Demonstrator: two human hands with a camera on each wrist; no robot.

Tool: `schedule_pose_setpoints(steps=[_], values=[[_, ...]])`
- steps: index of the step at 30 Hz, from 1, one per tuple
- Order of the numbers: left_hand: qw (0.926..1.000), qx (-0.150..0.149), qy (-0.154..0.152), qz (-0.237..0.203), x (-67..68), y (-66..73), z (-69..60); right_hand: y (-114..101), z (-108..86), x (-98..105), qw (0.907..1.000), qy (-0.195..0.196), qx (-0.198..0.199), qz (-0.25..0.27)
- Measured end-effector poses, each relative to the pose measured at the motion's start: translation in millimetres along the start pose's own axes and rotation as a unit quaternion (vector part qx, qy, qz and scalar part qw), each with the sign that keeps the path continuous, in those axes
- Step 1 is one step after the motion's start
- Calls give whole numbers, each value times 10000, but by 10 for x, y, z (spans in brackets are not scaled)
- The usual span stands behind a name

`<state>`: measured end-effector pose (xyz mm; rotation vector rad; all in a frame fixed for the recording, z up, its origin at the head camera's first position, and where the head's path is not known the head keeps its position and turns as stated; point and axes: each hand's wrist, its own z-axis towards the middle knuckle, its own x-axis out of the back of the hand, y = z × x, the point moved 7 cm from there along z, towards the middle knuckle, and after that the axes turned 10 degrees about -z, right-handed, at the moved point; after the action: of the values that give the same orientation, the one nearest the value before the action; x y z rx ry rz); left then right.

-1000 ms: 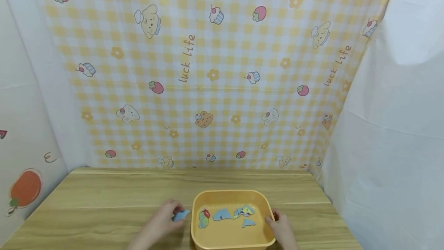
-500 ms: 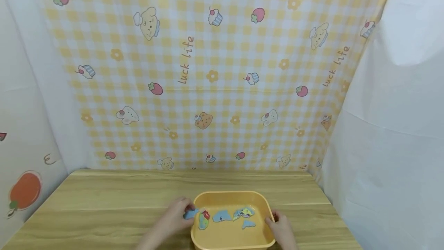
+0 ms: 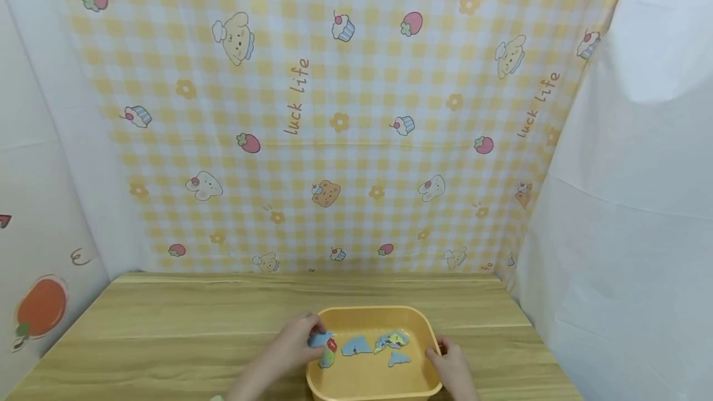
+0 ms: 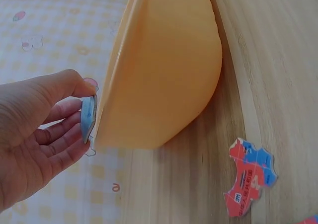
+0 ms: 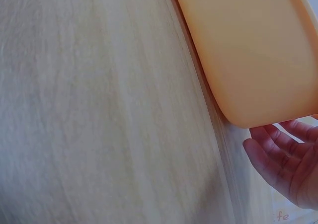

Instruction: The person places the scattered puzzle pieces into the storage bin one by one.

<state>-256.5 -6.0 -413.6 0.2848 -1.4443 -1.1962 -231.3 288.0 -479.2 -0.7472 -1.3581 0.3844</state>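
A yellow plastic tub [image 3: 362, 379] stands on the wooden table. My left hand [image 3: 301, 340] pinches a light-blue puzzle piece [image 4: 88, 117] between thumb and fingertips, just over the tub's left rim. Inside the tub lie a green and red piece [image 3: 327, 359], partly covered by the held one, a blue piece [image 3: 356, 346], a yellow and blue piece [image 3: 392, 341] and a small blue piece [image 3: 398, 359]. At the right rim my right hand [image 3: 452, 365] holds the tub, thumb on the inner side and fingers outside, as the right wrist view [image 5: 285, 157] partly shows.
A red and blue puzzle piece [image 4: 248, 177] lies on the table beside the tub, with the edge of another piece [image 4: 310, 220] at the left wrist view's corner. Behind the table [image 3: 195, 314] hangs a checked cloth [image 3: 356, 159]; a white sheet [image 3: 629, 234] hangs at the right.
My left hand has moved right with the blue puzzle piece, from beside the tub to over its left rim. My right hand has stayed at the right rim.
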Motion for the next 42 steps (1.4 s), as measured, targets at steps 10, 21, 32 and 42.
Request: schedule_pose_setpoints(steps=[10,21,32,42], values=[[9995,-52,-256,-164,-117,70,74,6,-9,2,10000,-41,-63,8],[9987,-164,-444,-210,-223,132,172,2,1,15,10000,-37,-68,18],[9969,-81,-747,-233,-279,154,259,-7,-5,14,10000,-11,-29,-23],[9951,-89,-949,-256,-333,188,318,-9,-18,4,10000,-53,-29,-7]])
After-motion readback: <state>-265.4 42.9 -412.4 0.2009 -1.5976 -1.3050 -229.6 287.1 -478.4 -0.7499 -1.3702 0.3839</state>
